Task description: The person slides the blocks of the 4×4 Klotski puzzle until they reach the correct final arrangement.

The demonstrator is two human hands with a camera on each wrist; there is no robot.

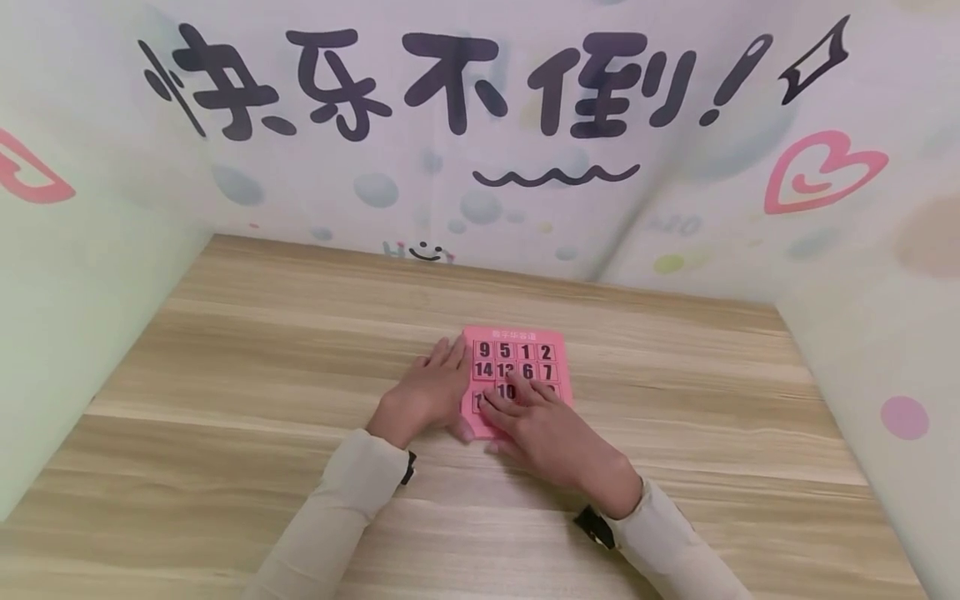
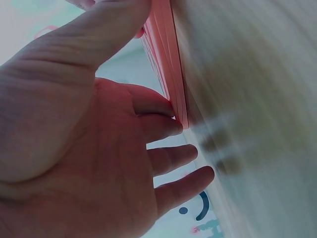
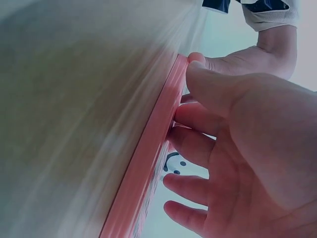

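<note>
A pink sliding number puzzle [image 1: 517, 335] lies flat on the table, its white tiles bearing black numbers. The top row reads 9, 5, 1, 2, and the second row 14, 13, 6, 7. My left hand [image 1: 427, 392] rests along the puzzle's left side, fingers extended against the edge and thumb near the lower left corner. From the lower right, my right hand [image 1: 547, 433] reaches over the puzzle, fingertips touching the lower tiles and hiding several of them. In the right wrist view, the right thumb [image 3: 203, 82] is close to the puzzle's near edge [image 3: 143, 148].
The wood-grain table [image 1: 225, 375] extends around the puzzle on every side. Behind it stands a white backdrop [image 1: 315, 183] with large black characters and coloured spots. Pale panels [image 1: 67, 317] border the table at left and right.
</note>
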